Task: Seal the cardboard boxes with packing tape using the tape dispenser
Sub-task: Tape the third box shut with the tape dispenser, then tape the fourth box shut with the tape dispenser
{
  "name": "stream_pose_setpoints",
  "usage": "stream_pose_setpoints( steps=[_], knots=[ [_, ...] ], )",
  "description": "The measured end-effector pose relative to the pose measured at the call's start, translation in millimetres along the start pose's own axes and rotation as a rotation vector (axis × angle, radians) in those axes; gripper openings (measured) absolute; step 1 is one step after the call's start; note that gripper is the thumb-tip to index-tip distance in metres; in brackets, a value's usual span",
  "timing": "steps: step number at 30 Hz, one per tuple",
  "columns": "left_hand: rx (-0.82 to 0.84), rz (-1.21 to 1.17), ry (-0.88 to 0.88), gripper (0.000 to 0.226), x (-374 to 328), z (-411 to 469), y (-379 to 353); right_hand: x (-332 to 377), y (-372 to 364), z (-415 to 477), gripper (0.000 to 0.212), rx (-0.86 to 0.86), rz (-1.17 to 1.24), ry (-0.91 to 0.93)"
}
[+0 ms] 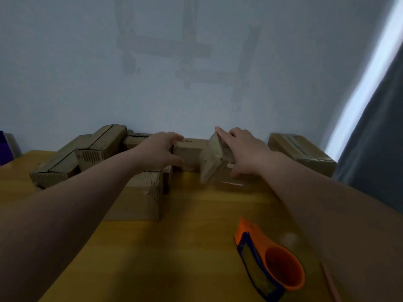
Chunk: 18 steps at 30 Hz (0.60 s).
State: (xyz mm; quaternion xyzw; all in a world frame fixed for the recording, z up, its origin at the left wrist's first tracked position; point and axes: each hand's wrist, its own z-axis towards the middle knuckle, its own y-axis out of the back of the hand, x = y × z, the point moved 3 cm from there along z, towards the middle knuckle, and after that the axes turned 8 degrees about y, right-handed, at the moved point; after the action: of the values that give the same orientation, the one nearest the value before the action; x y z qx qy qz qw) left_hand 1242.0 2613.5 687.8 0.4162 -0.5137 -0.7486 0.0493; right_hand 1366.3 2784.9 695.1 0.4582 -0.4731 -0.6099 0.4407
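A: Where's the dispenser [270,260]?
B: Lying untouched by the table's [196,219] near right edge. I'd say this box's taping hasn't begun.
A: And the hands?
B: The right hand [244,149] holds a tilted box [212,164] near the far edge. Its fingers lie flat over the top and the thumb is against the near side, probably to pull it out for sealing. The left hand [161,151] reaches toward the back box [188,153] beside it, fingers half spread and gripping nothing. Whether it touches, I can't tell.
A: Others?
B: A taped box [303,151] sits at the far right corner.
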Motion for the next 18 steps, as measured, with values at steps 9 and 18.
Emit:
stream_pose_setpoints(
  steps=[9, 18],
  knots=[
    [0.082, 0.444, -0.021, 0.059, 25.0, 97.9, -32.1, -63.1, -67.5, 61.8, 0.094, 0.237, -0.291, -0.128],
    [0.172, 0.724, -0.067, 0.066, 42.4, 176.7, -64.8, -89.4, -115.0, 91.5, 0.086, 0.357, -0.195, -0.258]
  ],
)
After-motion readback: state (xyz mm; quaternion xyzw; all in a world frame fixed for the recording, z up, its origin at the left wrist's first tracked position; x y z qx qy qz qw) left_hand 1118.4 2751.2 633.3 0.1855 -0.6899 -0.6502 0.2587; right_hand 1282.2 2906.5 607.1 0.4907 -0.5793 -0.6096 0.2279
